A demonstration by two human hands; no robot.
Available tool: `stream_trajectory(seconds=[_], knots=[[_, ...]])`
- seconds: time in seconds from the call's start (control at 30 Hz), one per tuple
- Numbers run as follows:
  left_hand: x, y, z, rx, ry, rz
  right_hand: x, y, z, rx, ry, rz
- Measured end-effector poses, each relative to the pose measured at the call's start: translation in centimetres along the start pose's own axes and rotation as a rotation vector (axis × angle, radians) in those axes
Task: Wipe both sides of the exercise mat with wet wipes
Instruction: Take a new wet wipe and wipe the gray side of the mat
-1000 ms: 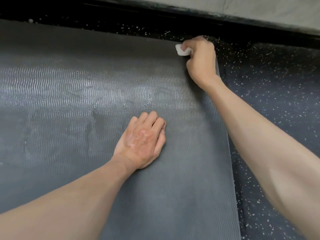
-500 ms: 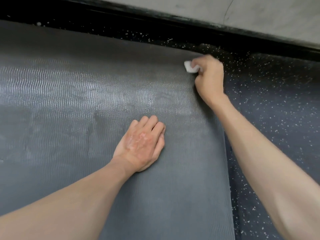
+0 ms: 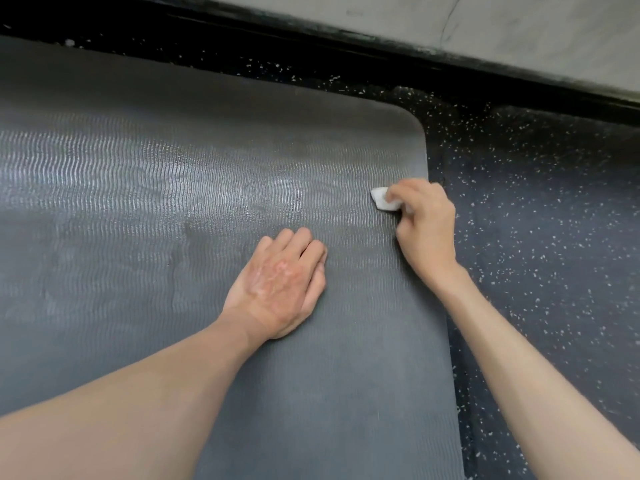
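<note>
- exercise mat (image 3: 156, 209): dark grey with a fine wavy ribbed texture. it lies flat on the floor and fills the left and middle of the head view. its rounded far-right corner shows, and its right edge runs down toward the viewer.
- mat surface: a glossy band crosses the far half and catches light along the ribs. nearer the viewer the surface is matte, with a few darker blotches left of centre.
- wet wipe (image 3: 381, 199): small, white and bunched into a wad. it touches the mat just inside the right edge, below the rounded corner.
- right hand (image 3: 427, 226): fingers curled and clenched round the wipe, which pokes out to the left of the fingertips. the hand straddles the mat's right edge, partly over the floor, and its forearm runs off the lower right.
- left hand (image 3: 280, 285): released and holding nothing. it rests palm down on the mat, fingers straight and close together, pointing away from the viewer. it is near the right hand but apart from it, and its forearm crosses the mat from the lower left.
- floor (image 3: 540, 244): black with white speckles, showing to the right of the mat and in a strip beyond its far edge.
- wall (image 3: 502, 32): pale grey with a thin crack, at the top right. a black strip (image 3: 311, 38) runs along its foot.
</note>
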State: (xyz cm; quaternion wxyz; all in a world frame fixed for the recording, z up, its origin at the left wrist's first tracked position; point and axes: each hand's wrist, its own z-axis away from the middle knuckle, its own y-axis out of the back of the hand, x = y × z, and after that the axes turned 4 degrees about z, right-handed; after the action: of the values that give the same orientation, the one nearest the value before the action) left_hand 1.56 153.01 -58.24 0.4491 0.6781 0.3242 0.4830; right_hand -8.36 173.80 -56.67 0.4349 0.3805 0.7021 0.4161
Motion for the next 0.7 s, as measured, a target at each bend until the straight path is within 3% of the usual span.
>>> stream_trajectory(seconds=[0.17,0.37,0.57,0.7], knots=[[0.1,0.1,0.0,-0.005,-0.002,-0.007,-0.7,-1.2,-3.5,0.019,-0.092,0.017],[-0.1,-0.2,0.1,0.01,0.002,0.003,-2.3,1.2,7.2,0.056,-0.085,-0.007],[0.0,-0.1,0.1,0.026,-0.01,0.006,-2.5,0.3,4.0,0.043,-0.174,-0.007],[0.0,-0.2,0.1,0.029,-0.013,0.01,-4.0,3.1,11.9,-0.001,-0.127,0.014]])
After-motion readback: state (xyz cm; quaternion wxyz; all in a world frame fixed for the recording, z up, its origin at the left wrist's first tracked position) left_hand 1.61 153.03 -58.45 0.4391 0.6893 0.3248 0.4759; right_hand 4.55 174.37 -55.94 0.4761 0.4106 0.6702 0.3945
